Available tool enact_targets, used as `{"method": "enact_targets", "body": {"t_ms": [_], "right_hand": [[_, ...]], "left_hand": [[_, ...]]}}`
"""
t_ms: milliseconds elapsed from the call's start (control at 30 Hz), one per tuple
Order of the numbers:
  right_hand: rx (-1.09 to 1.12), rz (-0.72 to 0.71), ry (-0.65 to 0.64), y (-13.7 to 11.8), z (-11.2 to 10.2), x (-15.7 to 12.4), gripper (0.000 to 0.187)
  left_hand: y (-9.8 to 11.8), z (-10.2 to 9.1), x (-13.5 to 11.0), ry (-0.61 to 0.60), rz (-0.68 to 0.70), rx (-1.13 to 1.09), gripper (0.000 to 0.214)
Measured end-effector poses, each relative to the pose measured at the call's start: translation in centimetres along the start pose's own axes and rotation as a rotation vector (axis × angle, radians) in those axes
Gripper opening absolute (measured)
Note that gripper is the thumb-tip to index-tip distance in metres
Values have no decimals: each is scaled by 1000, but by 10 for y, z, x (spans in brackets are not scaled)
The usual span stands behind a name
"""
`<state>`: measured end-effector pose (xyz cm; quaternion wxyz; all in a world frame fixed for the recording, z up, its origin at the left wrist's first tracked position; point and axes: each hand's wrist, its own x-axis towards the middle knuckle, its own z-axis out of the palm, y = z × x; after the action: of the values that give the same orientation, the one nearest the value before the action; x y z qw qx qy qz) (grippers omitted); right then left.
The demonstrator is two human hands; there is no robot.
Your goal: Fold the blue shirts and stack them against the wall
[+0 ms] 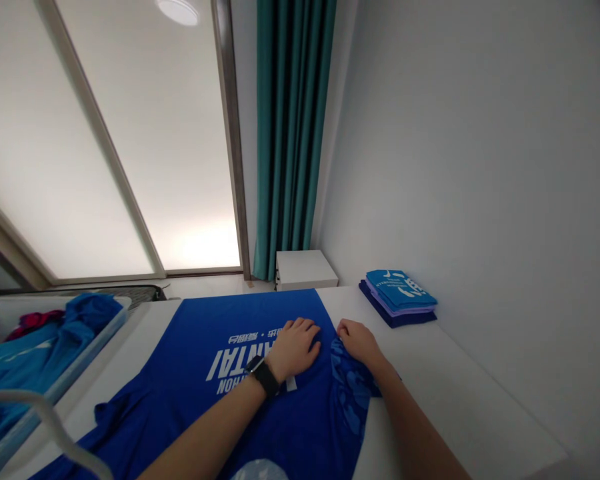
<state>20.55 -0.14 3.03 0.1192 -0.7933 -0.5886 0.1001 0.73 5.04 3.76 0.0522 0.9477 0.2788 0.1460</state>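
Observation:
A dark blue T-shirt [180, 360] with white lettering lies spread over the white table. My left hand [295, 347], with a black watch at its wrist, rests on the printed chest, fingers spread and lightly bent. At the shirt's right side, my right hand [359, 340] pinches the edge of the cloth, where a lighter blue pattern shows. That side is gathered in creases beneath the hand and forearm. Part of the lettering is hidden under my left hand and wrist.
Folded shirts [400, 297] are stacked against the wall on the right. A pale tub [65, 373] of rumpled clothes stands at the left, with a blurred white curved bar [45, 413] before it. Behind the table [410, 427] are a white cabinet [305, 268] and a green curtain [293, 133].

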Motion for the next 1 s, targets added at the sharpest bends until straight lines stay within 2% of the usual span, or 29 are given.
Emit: {"method": "enact_targets", "body": {"t_ms": [133, 267, 367, 467, 533, 667, 767, 867, 1000], "right_hand": [[-17, -33, -20, 1, -1, 0, 28], [4, -94, -68, 1, -5, -2, 29], [53, -163, -113, -2, -10, -7, 18], [212, -222, -174, -6, -14, -16, 5], [363, -206, -225, -7, -18, -21, 12], [472, -141, -310, 7, -27, -22, 27], [371, -138, -334, 26, -33, -16, 20], [268, -114, -284, 38, -38, -16, 22], [309, -124, -175, 34, -46, -33, 36]], "left_hand": [[17, 7, 6, 12, 21, 25, 19], [17, 14, 4, 65, 21, 5, 17], [14, 16, 3, 72, 20, -17, 17], [13, 17, 4, 74, 13, -19, 15], [13, 18, 5, 76, 4, -24, 13], [12, 18, 6, 85, 1, -56, 14], [12, 18, 6, 84, 6, -70, 16], [12, 18, 6, 83, -2, -70, 16], [12, 18, 6, 76, -1, -67, 16]]}}
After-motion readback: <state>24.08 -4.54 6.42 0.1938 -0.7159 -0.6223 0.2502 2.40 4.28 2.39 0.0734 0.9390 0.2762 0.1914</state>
